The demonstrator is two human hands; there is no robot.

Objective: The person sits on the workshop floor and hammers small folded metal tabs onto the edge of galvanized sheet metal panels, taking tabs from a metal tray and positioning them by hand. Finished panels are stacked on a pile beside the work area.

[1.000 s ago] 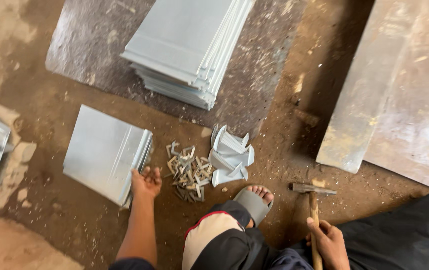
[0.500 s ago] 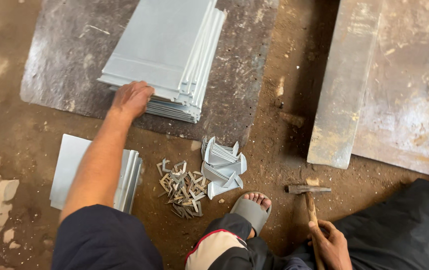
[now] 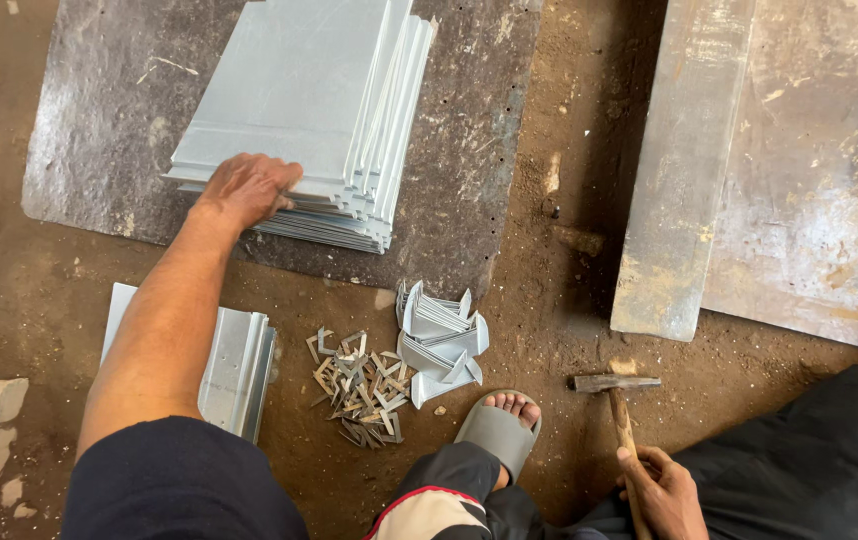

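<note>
Bare dirt floor lay under a dark metal plate bearing a stack of grey metal sheets. The left hand pressed on the stack's near edge, fingers curled against it. The right hand was clamped around a hammer, whose head rested on the dirt near a sandalled foot.

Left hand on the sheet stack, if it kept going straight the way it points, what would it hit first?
The left hand already rests on the near edge of the sheet stack, so it would only slide farther over the top sheet. Beyond that lies the dark plate.
</note>
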